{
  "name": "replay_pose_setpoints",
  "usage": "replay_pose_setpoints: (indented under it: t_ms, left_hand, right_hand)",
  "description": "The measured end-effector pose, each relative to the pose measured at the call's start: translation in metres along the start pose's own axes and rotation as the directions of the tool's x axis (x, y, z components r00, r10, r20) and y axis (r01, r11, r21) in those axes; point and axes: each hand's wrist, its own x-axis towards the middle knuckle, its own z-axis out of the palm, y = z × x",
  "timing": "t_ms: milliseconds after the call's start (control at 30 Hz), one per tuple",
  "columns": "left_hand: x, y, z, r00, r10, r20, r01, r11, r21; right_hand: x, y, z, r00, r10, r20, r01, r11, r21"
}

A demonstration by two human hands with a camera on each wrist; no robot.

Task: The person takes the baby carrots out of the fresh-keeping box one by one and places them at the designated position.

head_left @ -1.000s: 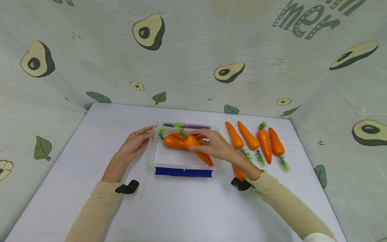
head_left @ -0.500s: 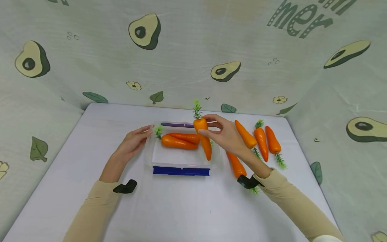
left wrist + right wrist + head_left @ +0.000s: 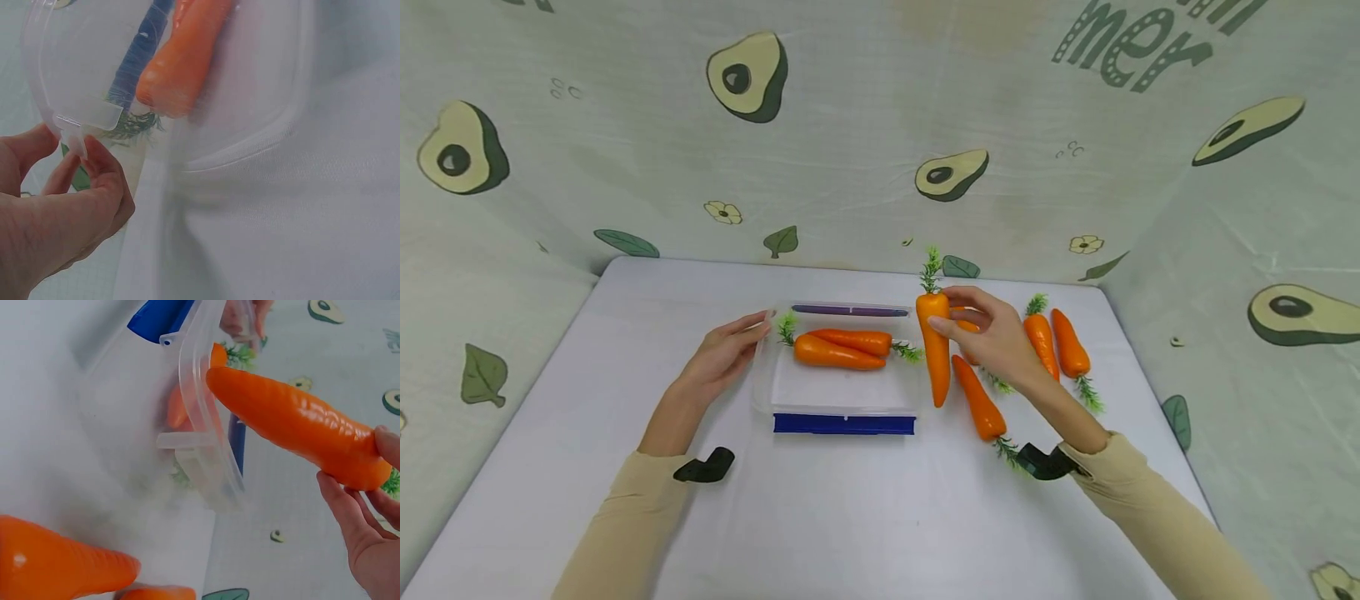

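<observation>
My right hand (image 3: 992, 333) grips an orange carrot (image 3: 935, 342) near its thick top, fingers on one side and thumb on the other. The carrot hangs tip down at the right side of a clear plastic container (image 3: 842, 396), green fronds upward. My left hand (image 3: 722, 354) pinches the container's left rim, thumb and fingers at a clear tab in the left wrist view. Two carrots lie inside: one in front (image 3: 835, 353) with fronds to the left, one behind (image 3: 861, 340) with fronds to the right.
Right of the container, several more carrots lie on the white table (image 3: 835, 517), such as a near one (image 3: 981, 404) and a far right one (image 3: 1070, 343). Blue clasps (image 3: 844, 424) edge the container front and back. A patterned cloth (image 3: 842, 125) stands behind the table.
My right hand has lifted the carrot out from over the container's inside and carried it right, turning it upright with fronds on top. My left hand has stayed at the rim.
</observation>
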Motion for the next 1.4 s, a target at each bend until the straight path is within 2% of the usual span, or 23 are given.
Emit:
replay_pose_setpoints:
  t_ms: [233, 500, 833, 1067, 1400]
  left_hand:
    - [0.0, 0.0, -0.003, 1.0, -0.007, -0.007, 0.006, 1.0, -0.013]
    - [-0.001, 0.0, -0.005, 1.0, -0.009, -0.019, 0.009, 1.0, 0.02]
    - [0.0, -0.001, -0.003, 1.0, -0.007, -0.016, 0.007, 1.0, 0.018]
    - [-0.001, -0.001, -0.003, 1.0, -0.008, -0.015, 0.008, 1.0, 0.005]
    - [0.0, -0.001, -0.001, 1.0, 0.0, -0.005, 0.0, 1.0, 0.004]
  right_hand:
    - [-0.012, 0.014, -0.018, 0.998, 0.049, -0.03, -0.048, 0.999, 0.009]
    - [-0.029, 0.032, -0.036, 0.994, 0.09, -0.062, -0.091, 0.996, 0.0]
    - [-0.056, 0.057, -0.056, 0.983, 0.161, -0.093, -0.169, 0.982, -0.08]
    - [-0.072, 0.074, -0.068, 0.967, 0.228, -0.118, -0.244, 0.958, -0.149]
    - [-0.084, 0.1, -0.076, 0.959, 0.264, -0.102, -0.28, 0.938, -0.203]
